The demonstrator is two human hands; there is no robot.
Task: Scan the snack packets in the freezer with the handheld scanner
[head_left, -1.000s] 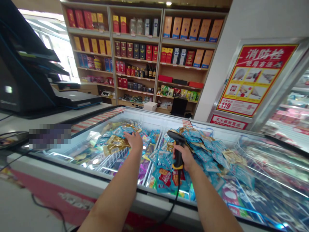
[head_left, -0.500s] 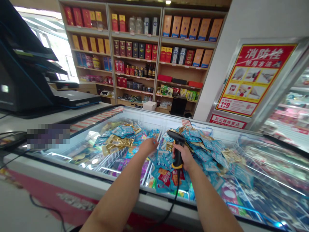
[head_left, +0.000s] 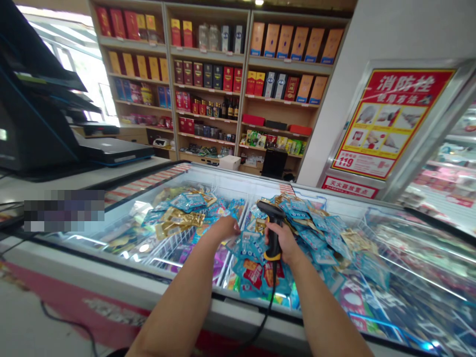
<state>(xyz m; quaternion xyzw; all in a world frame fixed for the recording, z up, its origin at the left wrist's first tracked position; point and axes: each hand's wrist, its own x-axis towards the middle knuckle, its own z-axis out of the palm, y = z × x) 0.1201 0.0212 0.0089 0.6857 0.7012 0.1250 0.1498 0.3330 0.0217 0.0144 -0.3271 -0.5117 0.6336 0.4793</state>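
My right hand grips the handle of a black barcode scanner with a yellow band, its head up and its cable running down past the freezer's front rim. My left hand reaches into the open chest freezer just left of the scanner, fingers curled down onto a blue packet in the heap. Blue and gold snack packets fill the white wire baskets under both hands.
A black checkout terminal stands on the counter at left. Wooden shelves of boxed goods line the back wall. A red and yellow poster leans at right, with the freezer's glass lid below it.
My left hand has moved right, from the gold packets in the left basket to the blue packets beside the scanner. The right hand and scanner have stayed in place.
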